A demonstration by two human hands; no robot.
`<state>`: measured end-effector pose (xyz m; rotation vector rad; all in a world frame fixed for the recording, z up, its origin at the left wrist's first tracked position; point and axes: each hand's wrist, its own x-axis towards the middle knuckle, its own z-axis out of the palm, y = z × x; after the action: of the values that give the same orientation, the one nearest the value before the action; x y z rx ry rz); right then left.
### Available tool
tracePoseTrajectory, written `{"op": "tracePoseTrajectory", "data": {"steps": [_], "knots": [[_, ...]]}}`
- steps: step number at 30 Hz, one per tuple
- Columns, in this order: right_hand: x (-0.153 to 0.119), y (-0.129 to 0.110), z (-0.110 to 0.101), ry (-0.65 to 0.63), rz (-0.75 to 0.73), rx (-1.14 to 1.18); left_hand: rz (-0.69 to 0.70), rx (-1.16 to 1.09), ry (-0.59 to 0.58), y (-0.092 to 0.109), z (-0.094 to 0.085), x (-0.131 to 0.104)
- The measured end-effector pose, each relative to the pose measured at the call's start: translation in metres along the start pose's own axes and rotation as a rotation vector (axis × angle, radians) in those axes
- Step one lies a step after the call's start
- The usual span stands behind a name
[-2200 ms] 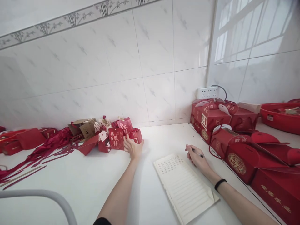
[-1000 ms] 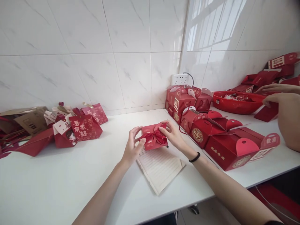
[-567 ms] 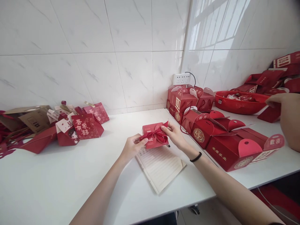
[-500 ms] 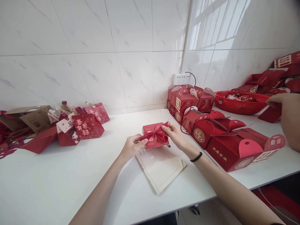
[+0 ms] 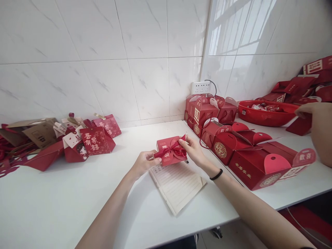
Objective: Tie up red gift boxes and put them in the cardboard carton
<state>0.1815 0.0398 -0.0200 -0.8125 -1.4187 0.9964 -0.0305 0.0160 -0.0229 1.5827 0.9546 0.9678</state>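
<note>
While the left hand (image 5: 145,162) pinches the near-left edge of a small red box (image 5: 168,140) and the right hand (image 5: 192,147) grips its right side, a ribbon (image 5: 174,151) crosses the top between them, one loose end at the right thumb. A sideways pull by that thumb could slip the bow or skew it, and a hard squeeze from both sides could buckle the thin card. A dark pen tip (image 5: 187,161) pokes out just below the right fingers; if pressed, it might mark the box or the notebook (image 5: 178,190), which lies on the counter (image 5: 77,200) below both hands.

The box's top flaps are folded down, so its contents are hidden. Right of the right hand, a long carton (image 5: 243,164) has its end flaps raised, its inside out of sight. Farther right, a red basin (image 5: 272,119) holds small wrapped pieces (image 5: 266,107), probably sweets. Well left of the left hand, gift bags (image 5: 93,140) show nothing inside.
</note>
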Motion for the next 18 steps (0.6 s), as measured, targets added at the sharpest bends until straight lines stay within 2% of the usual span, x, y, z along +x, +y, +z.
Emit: {"op": "tracePoseTrajectory", "data": {"steps": [8,18], "knots": [[0.003,0.000,-0.003,0.120,0.151,0.211,0.042,-0.106,0.048,-0.003,-0.011,-0.001],[0.002,0.000,-0.001,0.068,0.116,0.183,0.027,-0.161,0.045,-0.003,-0.013,-0.001]]}}
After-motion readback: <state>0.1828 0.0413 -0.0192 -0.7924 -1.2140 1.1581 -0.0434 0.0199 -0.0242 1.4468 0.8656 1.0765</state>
